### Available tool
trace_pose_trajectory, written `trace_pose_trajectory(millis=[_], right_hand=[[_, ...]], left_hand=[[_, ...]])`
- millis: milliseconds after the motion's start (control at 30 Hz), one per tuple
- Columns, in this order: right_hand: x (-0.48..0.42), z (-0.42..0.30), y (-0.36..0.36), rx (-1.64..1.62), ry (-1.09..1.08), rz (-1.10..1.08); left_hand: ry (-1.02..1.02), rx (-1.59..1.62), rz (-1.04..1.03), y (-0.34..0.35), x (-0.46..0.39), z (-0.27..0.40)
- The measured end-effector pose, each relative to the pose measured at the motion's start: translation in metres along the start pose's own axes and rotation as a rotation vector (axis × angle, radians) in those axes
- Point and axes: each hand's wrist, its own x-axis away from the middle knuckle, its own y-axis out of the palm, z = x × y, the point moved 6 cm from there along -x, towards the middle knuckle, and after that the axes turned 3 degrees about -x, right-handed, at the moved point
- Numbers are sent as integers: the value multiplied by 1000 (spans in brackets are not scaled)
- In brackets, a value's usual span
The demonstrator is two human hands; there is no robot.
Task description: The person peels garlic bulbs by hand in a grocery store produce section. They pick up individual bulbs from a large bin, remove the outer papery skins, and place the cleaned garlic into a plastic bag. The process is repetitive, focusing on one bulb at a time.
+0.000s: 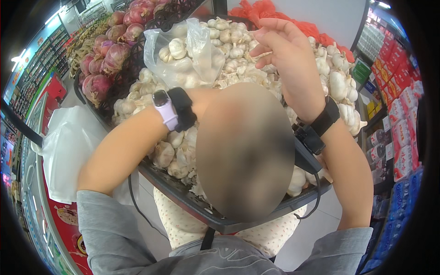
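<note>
My right hand (pixel 285 55) is raised over the far right part of a black crate (pixel 192 202) heaped with garlic bulbs (pixel 237 51). Its fingers are apart and slightly bent, and nothing shows in them. My left forearm crosses the heap from the left. Only the start of my left hand (pixel 206 96) shows; a blurred oval patch hides its fingers and whatever they may touch. Beyond that hand, a clear plastic bag (pixel 202 44) with several garlic bulbs lies on the heap, its mouth partly open. Loose garlic skins are scattered around the middle.
Red onions (pixel 117 56) fill a crate at the upper left. White plastic bags (pixel 68 151) hang at the left beside a red-sided display case. Red mesh bags (pixel 268 13) lie along the far edge. Shelves of packaged goods (pixel 400 137) stand at the right. A black cable hangs near the front edge.
</note>
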Motion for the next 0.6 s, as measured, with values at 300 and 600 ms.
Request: trace_pose_trajectory(millis=[300,600], right_hand=[[2,3,1,31,-8,-34],[3,1,4,37,-24,-50]], left_hand=[[14,-386,-14,-5,-10,45],[-10,-503,115,-1,1,-4]])
